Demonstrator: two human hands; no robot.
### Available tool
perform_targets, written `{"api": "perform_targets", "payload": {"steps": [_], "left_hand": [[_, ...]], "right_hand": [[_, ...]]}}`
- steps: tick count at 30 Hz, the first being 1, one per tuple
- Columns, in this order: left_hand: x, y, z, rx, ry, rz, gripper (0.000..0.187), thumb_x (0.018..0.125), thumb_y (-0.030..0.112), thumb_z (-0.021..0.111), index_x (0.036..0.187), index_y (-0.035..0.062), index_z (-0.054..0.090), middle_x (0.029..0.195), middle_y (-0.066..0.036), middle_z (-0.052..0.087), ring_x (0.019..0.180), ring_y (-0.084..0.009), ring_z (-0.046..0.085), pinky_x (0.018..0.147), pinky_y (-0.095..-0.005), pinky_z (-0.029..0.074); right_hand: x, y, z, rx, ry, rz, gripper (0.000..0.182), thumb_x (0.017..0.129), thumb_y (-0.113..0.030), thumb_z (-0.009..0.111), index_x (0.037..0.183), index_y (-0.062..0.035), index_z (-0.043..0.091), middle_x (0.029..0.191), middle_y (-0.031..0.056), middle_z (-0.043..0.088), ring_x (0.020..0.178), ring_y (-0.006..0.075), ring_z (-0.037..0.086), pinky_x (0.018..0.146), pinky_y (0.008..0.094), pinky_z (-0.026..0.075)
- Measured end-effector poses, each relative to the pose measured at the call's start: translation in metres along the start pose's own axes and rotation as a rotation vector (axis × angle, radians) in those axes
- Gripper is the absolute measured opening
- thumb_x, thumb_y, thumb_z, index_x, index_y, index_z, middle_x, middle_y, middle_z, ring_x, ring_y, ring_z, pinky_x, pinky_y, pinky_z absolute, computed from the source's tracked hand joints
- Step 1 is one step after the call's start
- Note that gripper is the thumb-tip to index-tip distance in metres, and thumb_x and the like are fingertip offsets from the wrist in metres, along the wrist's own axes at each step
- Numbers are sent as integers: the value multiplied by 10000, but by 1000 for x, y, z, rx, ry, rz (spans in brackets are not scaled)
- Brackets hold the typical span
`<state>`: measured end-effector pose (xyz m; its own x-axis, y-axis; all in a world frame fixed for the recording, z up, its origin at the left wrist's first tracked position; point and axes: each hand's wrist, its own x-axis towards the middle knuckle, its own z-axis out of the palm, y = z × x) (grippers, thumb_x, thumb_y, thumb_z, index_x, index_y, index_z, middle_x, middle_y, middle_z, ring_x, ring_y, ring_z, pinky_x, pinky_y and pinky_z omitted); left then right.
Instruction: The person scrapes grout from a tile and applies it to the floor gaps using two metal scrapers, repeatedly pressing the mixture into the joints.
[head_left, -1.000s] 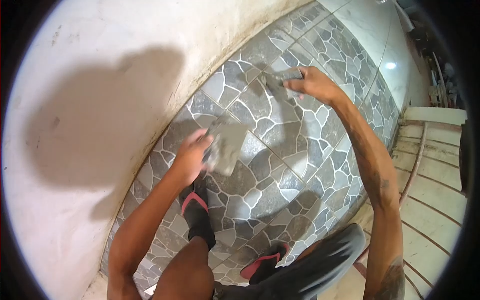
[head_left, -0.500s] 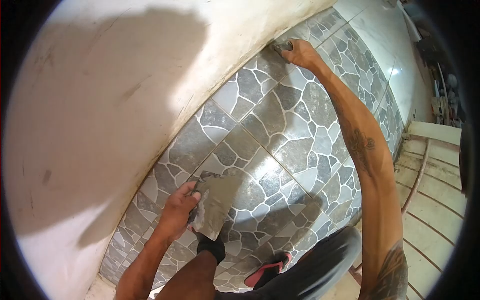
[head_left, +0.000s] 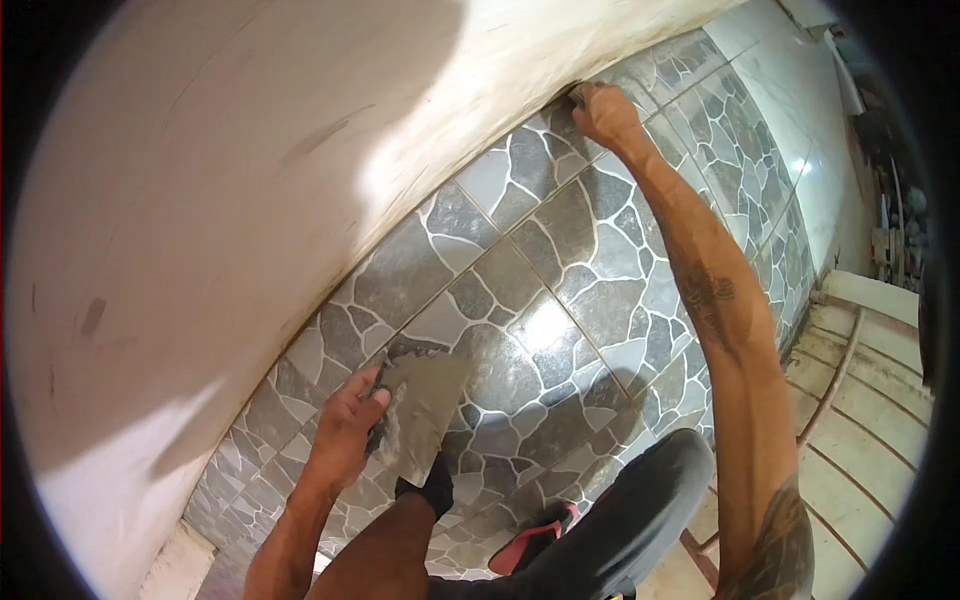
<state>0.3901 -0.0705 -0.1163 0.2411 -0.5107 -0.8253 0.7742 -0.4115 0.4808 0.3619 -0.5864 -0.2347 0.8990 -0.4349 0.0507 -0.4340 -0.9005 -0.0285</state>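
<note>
My left hand [head_left: 345, 425] grips the edge of a flat mortar-covered plate [head_left: 425, 410], thumb on top and fingers hidden beneath. Wet grey mortar is spread over its face. My right hand [head_left: 608, 115] reaches far forward, closed on a small greyish flat tool [head_left: 577, 95], mostly hidden by the fingers, so its exact kind does not show. That tool is at the seam where the stone-patterned floor tiles [head_left: 600, 310] meet the pale wall [head_left: 200, 200].
My bent leg [head_left: 630, 500] and a red-strapped sandal [head_left: 530, 540] are below the plate. On the right are pale steps [head_left: 850, 390] with a brownish pipe [head_left: 835, 375]. Beyond the patterned tiles lies glossy white flooring [head_left: 770, 60], with clutter [head_left: 900, 215] at the far right.
My right hand has turned over the tool and shifted slightly relative to the tiles, still along the wall seam. The view has moved a little. My left hand keeps the plate nearly in place.
</note>
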Motion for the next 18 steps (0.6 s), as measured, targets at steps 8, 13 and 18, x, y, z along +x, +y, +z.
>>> {"api": "perform_targets", "payload": {"steps": [8,13,18], "left_hand": [[-5,2,8,-92,-12,111,349,995,92,516,1325,-16,493,1156,-89,642,1000,-124,626,880,-269,504],[-2,-6,20,-135,-43,178,337,987,119,530,1296,-12,508,1129,-78,642,972,-125,634,859,-270,515],[5,-13,29,-107,-22,242,355,978,116,542,1305,-17,506,1121,-70,640,961,-118,627,860,-265,507]], "right_hand": [[-25,-92,14,-107,-91,-150,299,759,-247,692,969,-34,681,1031,188,680,1009,329,628,951,430,462],[-61,-205,13,-163,-154,-77,327,753,-207,679,1037,-44,688,1118,160,667,1128,261,588,940,413,483],[-66,-165,-14,277,-236,-65,356,801,-254,655,1096,-54,671,1153,170,653,1083,301,613,875,434,525]]}}
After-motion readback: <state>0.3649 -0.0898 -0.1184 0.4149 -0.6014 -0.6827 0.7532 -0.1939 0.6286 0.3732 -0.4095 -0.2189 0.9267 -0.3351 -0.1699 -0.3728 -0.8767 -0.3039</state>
